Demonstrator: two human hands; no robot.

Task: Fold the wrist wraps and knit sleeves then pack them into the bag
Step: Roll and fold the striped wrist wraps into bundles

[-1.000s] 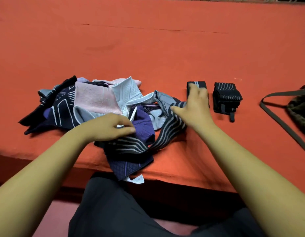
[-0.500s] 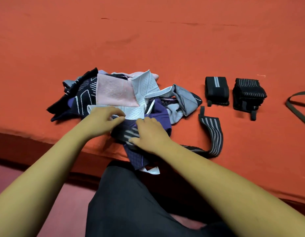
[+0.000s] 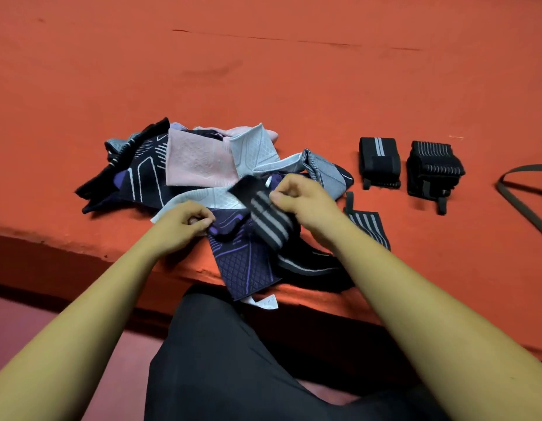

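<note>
Wrist wrap (image 3: 265,215) now lifted between hands.

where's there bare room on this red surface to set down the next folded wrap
Free: the red surface behind the pile and the wraps, and the strip between the right folded wrap and the bag strap. Crowded: the sleeve pile at the front edge, where both hands work the striped wrap.

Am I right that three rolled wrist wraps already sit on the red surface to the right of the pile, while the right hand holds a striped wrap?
Not quite: the head view shows two rolled wraps, one beside the other, on the red surface right of the pile. The right hand does hold a striped wrap.
</note>
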